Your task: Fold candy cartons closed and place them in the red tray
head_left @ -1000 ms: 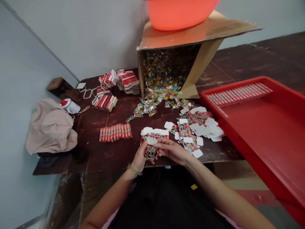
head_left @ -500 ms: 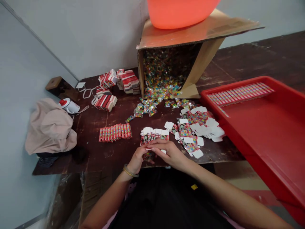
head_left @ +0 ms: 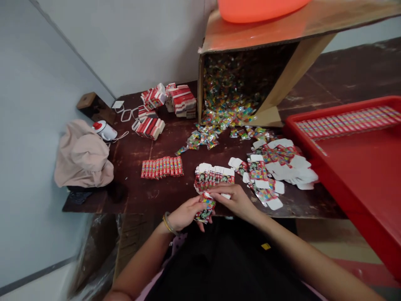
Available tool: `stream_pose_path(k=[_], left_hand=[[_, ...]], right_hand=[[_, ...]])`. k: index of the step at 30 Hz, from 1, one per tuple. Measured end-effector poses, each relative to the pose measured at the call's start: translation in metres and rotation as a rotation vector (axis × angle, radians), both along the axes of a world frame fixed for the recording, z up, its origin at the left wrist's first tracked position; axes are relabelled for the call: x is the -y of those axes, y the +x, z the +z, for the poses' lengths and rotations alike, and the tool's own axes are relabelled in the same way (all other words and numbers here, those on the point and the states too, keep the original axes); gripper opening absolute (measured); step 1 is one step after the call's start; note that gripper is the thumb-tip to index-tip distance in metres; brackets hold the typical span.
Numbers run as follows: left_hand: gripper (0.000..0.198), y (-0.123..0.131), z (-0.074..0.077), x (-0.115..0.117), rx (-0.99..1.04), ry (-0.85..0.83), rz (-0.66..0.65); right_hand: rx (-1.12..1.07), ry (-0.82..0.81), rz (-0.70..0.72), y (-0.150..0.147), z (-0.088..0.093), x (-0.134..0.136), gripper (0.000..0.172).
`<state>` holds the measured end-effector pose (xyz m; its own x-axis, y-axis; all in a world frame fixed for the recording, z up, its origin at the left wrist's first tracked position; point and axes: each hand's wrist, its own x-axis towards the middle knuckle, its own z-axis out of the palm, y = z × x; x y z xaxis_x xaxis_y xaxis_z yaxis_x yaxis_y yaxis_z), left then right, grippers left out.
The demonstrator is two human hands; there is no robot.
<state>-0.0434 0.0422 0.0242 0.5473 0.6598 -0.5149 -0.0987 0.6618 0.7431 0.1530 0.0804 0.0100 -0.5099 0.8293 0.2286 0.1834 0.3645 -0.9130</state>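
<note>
Labels: small red, multicoloured printed card carton (head_left: 204, 215) in the left grip (head_left: 183, 215); its lettering is too small to read. Likewise the print on the row of slim red closed cartons (head_left: 162, 167), left of the grip and a little beyond. Yellow patch (head_left: 265, 246) on the black cloth apron (head_left: 216, 267), right of and below the grip; marks illegible.

Hidden: carton's back lies behind the left fingers, its top end partly under the right grip (head_left: 234, 200). Just beyond, a row of upright red-and-white open-flapped cartons (head_left: 210, 177) is partly covered by the right hand. Far ahead, the brown cardboard box (head_left: 275, 94) goes dark inside, clear packets of coloured sweets (head_left: 219, 119) spilling from its mouth. Orange-red plastic basin (head_left: 263, 10) on top, cut off above; red plastic tray (head_left: 360, 159), far right of the grip, cut off at the side.

Pose: left grip closed on the carton, thumb across its face, held tilted over the near edge of the dark brown tabletop (head_left: 169, 194). Right hand palm down, fingers bent together at the carton's top; perhaps pinching a flap, can't tell for sure.
</note>
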Motion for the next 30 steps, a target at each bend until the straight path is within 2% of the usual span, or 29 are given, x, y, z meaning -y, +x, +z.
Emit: stream_pose_path(k=[2, 4, 7, 9, 11, 13, 15, 17, 19, 22, 23, 24, 27, 30], left_hand=[[0.034, -0.008, -0.002, -0.001, -0.029, -0.011, -0.034], [0.034, -0.015, -0.004, 0.0, -0.017, -0.023, -0.036], [0.042, -0.02, -0.01, 0.003, -0.033, 0.019, 0.028], [0.048, -0.02, -0.016, 0.005, -0.161, 0.086, 0.112], [0.051, -0.018, -0.024, 0.006, -0.359, 0.233, 0.228], [0.055, -0.016, -0.028, 0.003, -0.536, 0.452, 0.312], [0.057, -0.019, -0.025, -0.003, -0.648, 0.66, 0.293], [0.053, -0.029, -0.015, -0.014, -0.733, 0.781, 0.23], [0.045, -0.051, -0.005, -0.029, -0.846, 0.851, 0.249], [0.042, -0.104, 0.001, -0.059, -1.179, 0.851, 0.481], [0.045, -0.125, -0.001, -0.069, -1.321, 0.761, 0.572], [0.047, -0.144, -0.005, -0.079, -1.411, 0.639, 0.598], [0.043, -0.185, -0.021, -0.097, -1.344, 0.568, 0.512], [0.042, -0.193, -0.033, -0.091, -1.221, 0.646, 0.453]], right_hand=[[0.028, -0.051, 0.025, -0.005, -0.002, -0.001, 0.023], [0.054, -0.027, 0.059, -0.01, 0.001, -0.002, 0.023], [0.063, 0.017, 0.074, -0.017, 0.006, 0.002, 0.027], [0.094, 0.006, 0.046, -0.025, 0.005, 0.009, 0.03], [0.129, -0.045, 0.013, -0.038, 0.0, 0.013, 0.037], [0.123, -0.12, -0.021, -0.055, -0.007, 0.007, 0.046], [0.084, -0.184, -0.08, -0.072, -0.012, -0.011, 0.044], [0.111, -0.223, -0.168, -0.086, -0.017, -0.04, 0.038], [0.201, -0.234, -0.228, -0.098, -0.023, -0.072, 0.037], [0.31, -0.214, -0.248, -0.11, -0.034, -0.107, 0.03], [0.323, -0.203, -0.247, -0.114, -0.038, -0.113, 0.027], [0.338, -0.192, -0.245, -0.117, -0.041, -0.117, 0.025], [0.366, -0.177, -0.231, -0.124, -0.043, -0.117, 0.023], [0.35, -0.153, -0.219, -0.124, -0.035, -0.105, 0.026]])
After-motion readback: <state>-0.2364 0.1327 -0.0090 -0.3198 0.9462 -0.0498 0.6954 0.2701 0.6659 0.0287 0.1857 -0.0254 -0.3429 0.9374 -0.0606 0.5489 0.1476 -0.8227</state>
